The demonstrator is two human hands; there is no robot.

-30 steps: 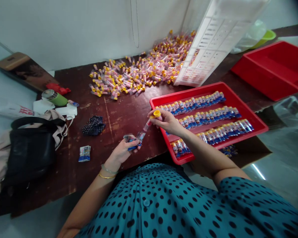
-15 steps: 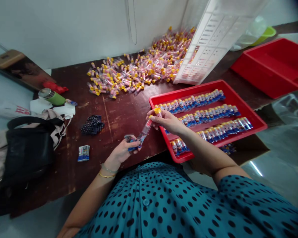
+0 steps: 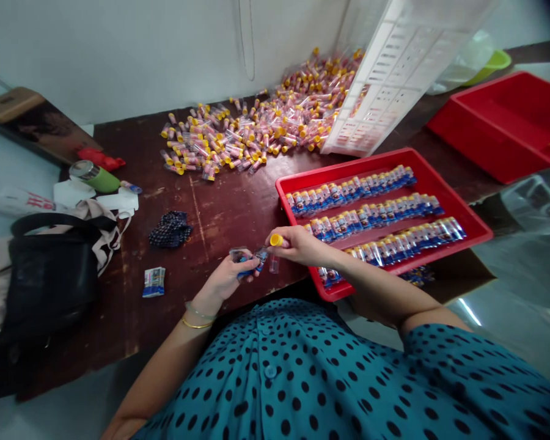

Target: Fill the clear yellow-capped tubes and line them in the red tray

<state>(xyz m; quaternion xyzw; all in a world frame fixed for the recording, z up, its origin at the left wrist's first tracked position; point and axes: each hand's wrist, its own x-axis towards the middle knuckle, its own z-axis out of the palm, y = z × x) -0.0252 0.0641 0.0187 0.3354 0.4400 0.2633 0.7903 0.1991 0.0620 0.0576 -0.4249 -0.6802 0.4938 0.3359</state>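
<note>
My left hand (image 3: 229, 276) is closed on several printed plastic sleeves (image 3: 246, 266), clear with blue, their edges sticking out past the thumb. Just to its right, my right hand (image 3: 300, 246) grips a yellow-capped tube (image 3: 277, 240), cap toward the left. A clear tube end (image 3: 274, 264) shows below its fingers; whether it belongs to the same tube cannot be made out. The hands nearly meet over the table's front part. Beside my right forearm lies a red tray (image 3: 479, 235) with rows of sleeved yellow-capped tubes (image 3: 385, 214).
A heap of unsleeved tubes (image 3: 238, 140) lies against the wall. A white slatted crate (image 3: 371, 91) stands behind the tray, with a red bin (image 3: 486, 128) farther right. To the left are a sleeve stack (image 3: 154, 282), dark cloth (image 3: 170, 230), green tumbler (image 3: 96, 177) and black bag (image 3: 52, 275).
My right hand has moved down toward me, its yellow cap now lower and closer to the left hand. The long tube that slanted between the hands is mostly hidden. My left hand stays in place.
</note>
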